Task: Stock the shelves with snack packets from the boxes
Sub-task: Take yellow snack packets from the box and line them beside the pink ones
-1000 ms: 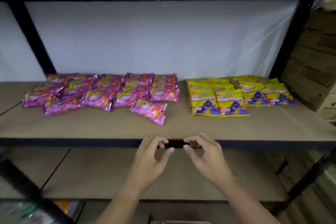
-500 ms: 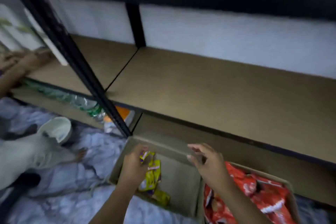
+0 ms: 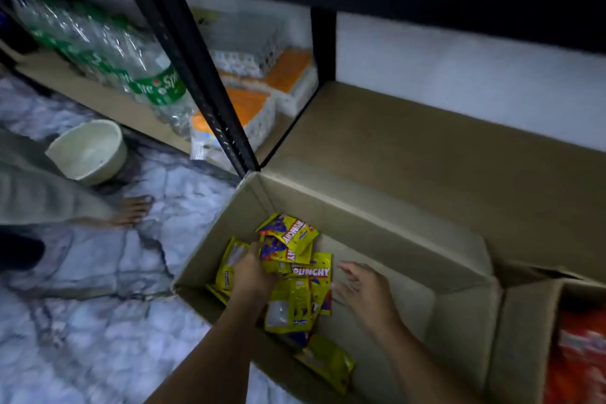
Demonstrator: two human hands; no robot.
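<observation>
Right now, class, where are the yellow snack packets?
In the head view, the yellow snack packets lie low and centre inside the open cardboard box on the floor, gripped by the left hand, with the right hand beside them.

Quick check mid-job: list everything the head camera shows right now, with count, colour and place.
Yellow snack packets: several, yellow, inside the open box.
Cardboard box: one, brown, on the floor by the shelf.
Orange packets: several, orange-red, box at right edge.
Shelf board: one, brown, behind the box.
Bottles: several, clear with green labels, left shelf.
Bowl: one, cream, floor.
Bare foot: another person's, floor.
Left hand: grips yellow packets.
Right hand: open, inside box.
</observation>
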